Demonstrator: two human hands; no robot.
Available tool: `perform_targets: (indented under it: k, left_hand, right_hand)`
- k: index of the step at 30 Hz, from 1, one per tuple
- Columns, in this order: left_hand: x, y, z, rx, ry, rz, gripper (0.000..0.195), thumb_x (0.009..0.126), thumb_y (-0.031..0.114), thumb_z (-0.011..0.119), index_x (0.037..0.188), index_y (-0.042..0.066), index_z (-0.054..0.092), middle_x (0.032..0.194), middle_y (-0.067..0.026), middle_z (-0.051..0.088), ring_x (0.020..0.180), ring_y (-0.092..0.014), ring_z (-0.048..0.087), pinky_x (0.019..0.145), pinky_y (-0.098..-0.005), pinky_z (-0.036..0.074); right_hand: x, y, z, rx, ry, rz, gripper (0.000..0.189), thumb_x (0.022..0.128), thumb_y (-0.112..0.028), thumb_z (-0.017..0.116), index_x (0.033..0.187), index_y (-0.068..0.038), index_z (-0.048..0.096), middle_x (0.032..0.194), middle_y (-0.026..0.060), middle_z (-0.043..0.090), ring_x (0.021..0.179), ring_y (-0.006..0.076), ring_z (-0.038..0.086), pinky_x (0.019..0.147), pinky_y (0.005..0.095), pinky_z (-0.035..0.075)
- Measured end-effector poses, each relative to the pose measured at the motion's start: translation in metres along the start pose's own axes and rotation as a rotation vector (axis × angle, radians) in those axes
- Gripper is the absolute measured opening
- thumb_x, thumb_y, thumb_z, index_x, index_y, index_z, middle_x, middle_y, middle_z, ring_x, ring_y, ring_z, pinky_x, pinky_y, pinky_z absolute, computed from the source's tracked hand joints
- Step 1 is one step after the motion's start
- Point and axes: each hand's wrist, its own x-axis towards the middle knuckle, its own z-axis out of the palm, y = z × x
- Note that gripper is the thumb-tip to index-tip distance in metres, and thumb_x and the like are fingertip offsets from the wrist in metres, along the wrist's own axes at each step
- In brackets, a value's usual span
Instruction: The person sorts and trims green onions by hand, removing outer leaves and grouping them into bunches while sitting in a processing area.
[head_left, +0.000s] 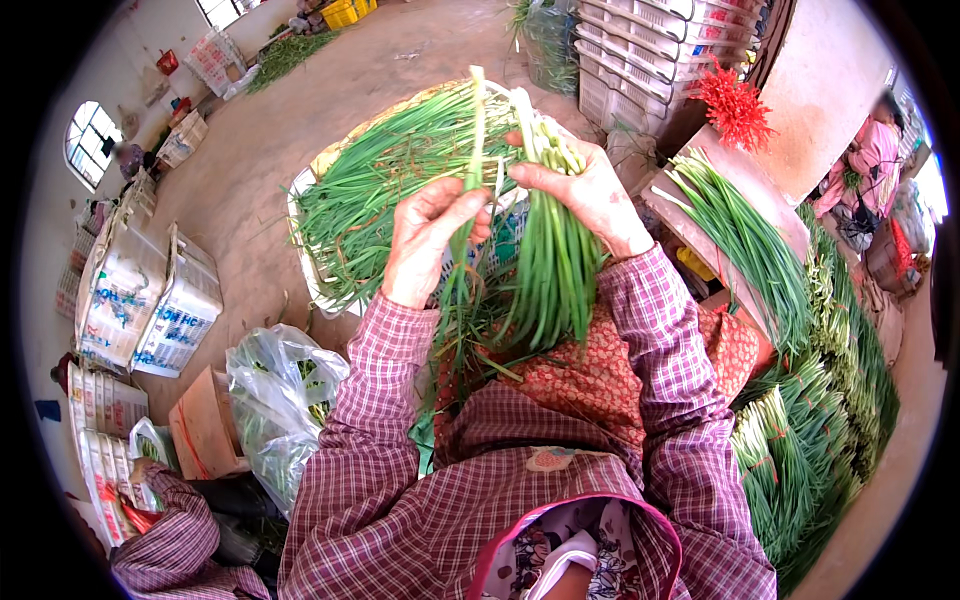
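Note:
My left hand (441, 229) pinches a garlic chive stalk (478, 135), its pale end pointing up and away from me. In my right hand (581, 191) is a thick bunch of garlic chives (553, 259), white ends at the top, green leaves hanging over my lap. Both hands are close together above the near rim of a white plastic basket (304, 259). Loose chives (390, 176), with some brown dry strands among them, fill that basket. Stray leaves (469, 330) hang below my left hand and lie on my patterned apron (577, 375).
A board (735, 225) at right carries loose chives and red ties (733, 105). Tied chive bundles (795, 450) are piled beside me. Stacked crates (637, 60) stand behind. At left are a clear plastic bag (274, 397), a wooden stool (202, 424) and a co-worker's sleeve (172, 525).

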Motion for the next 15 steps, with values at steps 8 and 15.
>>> perform_targets:
  k: [8, 15]
  left_hand:
    - [-0.008, -0.002, -0.003, 0.113, -0.001, 0.001, 0.010, 0.079, 0.007, 0.062, 0.086, 0.006, 0.055, 0.082, -0.0064, 0.062, 0.068, -0.012, 0.058, 0.054, -0.0235, 0.047]
    - [-0.007, 0.001, 0.022, 0.167, -0.027, 0.020, 0.018, 0.086, 0.012, 0.054, 0.100, 0.001, 0.054, 0.077, -0.0022, 0.059, 0.065, -0.008, 0.054, 0.061, -0.0217, 0.045]
  right_hand:
    - [-0.004, -0.039, 0.002, 0.087, 0.030, 0.012, 0.029, 0.073, -0.017, 0.069, 0.097, -0.001, 0.062, 0.087, 0.0017, 0.063, 0.078, 0.0079, 0.056, 0.071, 0.0225, 0.044]
    - [0.004, -0.032, 0.009, 0.089, -0.034, 0.008, 0.020, 0.073, -0.014, 0.067, 0.089, -0.002, 0.064, 0.076, 0.0001, 0.063, 0.066, 0.0055, 0.054, 0.061, 0.0217, 0.044]
